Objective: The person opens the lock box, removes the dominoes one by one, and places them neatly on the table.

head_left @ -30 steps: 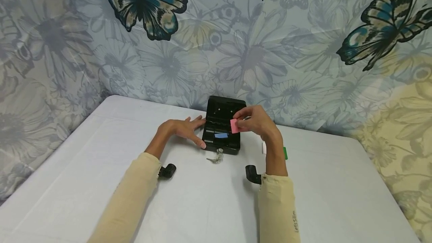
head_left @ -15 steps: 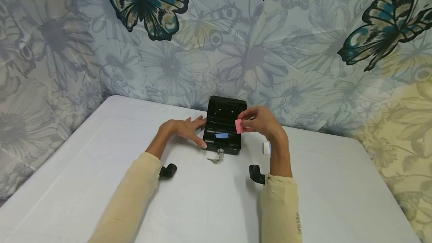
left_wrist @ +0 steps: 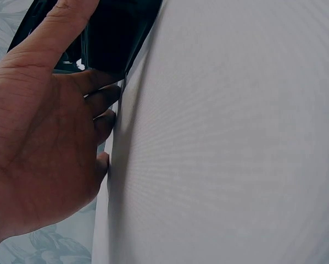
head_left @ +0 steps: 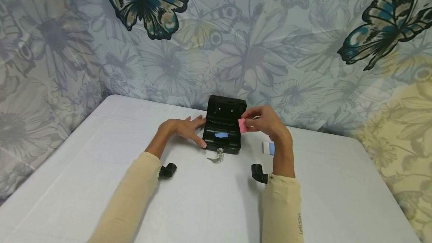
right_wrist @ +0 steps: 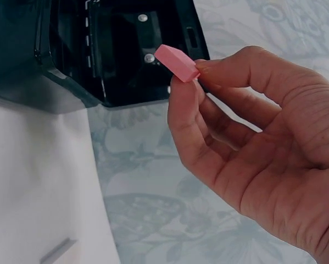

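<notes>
A black metal cash box (head_left: 221, 145) stands with its lid up, a small blue piece (head_left: 221, 135) lying inside. My left hand (head_left: 185, 128) is spread along the box's left side, thumb at the front corner; in the left wrist view the fingers (left_wrist: 105, 99) reach the dark wall. Between thumb and fingertips my right hand (head_left: 264, 121) pinches a pink eraser (right_wrist: 177, 62), a small bevelled block. In the head view this eraser overlaps the box's right edge. The right wrist view has it in front of the lid (right_wrist: 131, 82).
Keys (head_left: 216, 159) hang from the lock at the box's front. Right of the box, partly behind the right wrist, lies a white and blue block (head_left: 268, 148). The white-covered table (head_left: 209, 205) ends at a patterned cloth backdrop (head_left: 168, 70).
My right hand has moved right with the pink eraser, from over the box to its right edge. More of the white and blue block shows now. My left hand has stayed in place.
</notes>
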Motion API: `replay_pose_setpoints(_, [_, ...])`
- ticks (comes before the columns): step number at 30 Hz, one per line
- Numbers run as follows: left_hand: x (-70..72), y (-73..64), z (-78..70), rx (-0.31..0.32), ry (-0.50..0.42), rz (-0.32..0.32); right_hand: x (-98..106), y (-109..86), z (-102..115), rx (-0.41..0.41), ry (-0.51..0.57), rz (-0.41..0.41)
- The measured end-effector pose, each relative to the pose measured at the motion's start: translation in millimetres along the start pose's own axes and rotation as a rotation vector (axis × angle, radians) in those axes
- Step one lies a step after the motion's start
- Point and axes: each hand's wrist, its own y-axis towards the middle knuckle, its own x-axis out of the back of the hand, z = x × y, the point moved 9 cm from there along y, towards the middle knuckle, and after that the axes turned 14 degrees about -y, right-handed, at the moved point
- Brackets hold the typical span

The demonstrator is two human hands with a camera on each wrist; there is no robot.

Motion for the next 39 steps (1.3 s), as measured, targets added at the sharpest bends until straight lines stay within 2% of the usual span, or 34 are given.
replay_pose_setpoints(15, [-0.4,-2.2,-1.8,-0.01,-0.005,0.002,12.5,-8.5,-10.2,-0.016,0.063,-0.021])
replay_pose_setpoints(30, [-0.8,-1.3,-1.9,-0.015,-0.01,0.009,24.5,-15.2,-31.5,-0.072,0.018,-0.038])
replay_pose_setpoints(39, [-0.7,-1.6,-2.4,-0.004,-0.012,0.006,30.8,-20.0,-43.6,-0.111,0.058,-0.05])
